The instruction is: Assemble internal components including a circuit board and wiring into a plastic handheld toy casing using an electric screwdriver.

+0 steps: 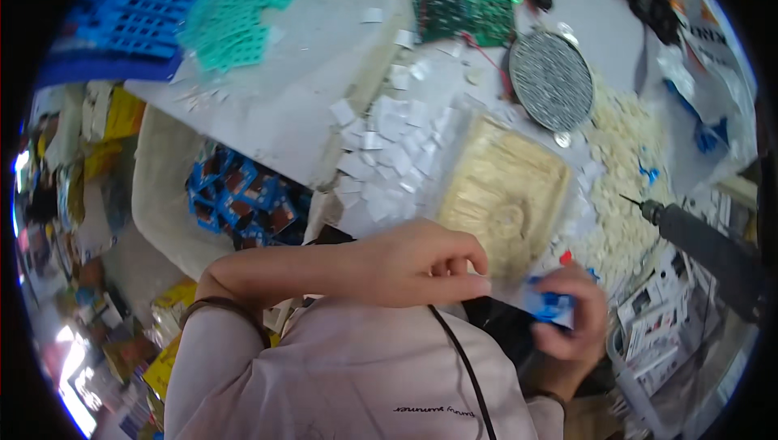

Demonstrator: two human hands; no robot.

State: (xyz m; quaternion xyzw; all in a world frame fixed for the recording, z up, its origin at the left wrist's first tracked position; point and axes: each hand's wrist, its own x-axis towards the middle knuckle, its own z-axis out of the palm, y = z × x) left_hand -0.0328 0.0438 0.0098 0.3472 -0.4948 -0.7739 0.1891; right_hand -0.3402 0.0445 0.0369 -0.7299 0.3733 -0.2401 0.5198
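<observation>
My left hand (pixel 413 266) is in front of my chest, just below a cream, plastic-wrapped slab (pixel 506 185). Its fingers are curled and its thumb lies along them; whatever it may hold is hidden. To its right, my right hand (pixel 577 318) is closed around a small blue plastic piece (pixel 553 307) with a pale part below it. That hand is blurred. A tiny red piece (pixel 566 258) shows just above its fingers.
White square pieces (pixel 393 144) lie left of the slab, cream bits (pixel 628 168) right. Beyond are a round grey-filled dish (pixel 551 79), green circuit boards (pixel 478 14) and teal grids (pixel 231 23). A thin-tipped tool (pixel 697 245) juts in at right; a bin (pixel 166 189) holds blue packets.
</observation>
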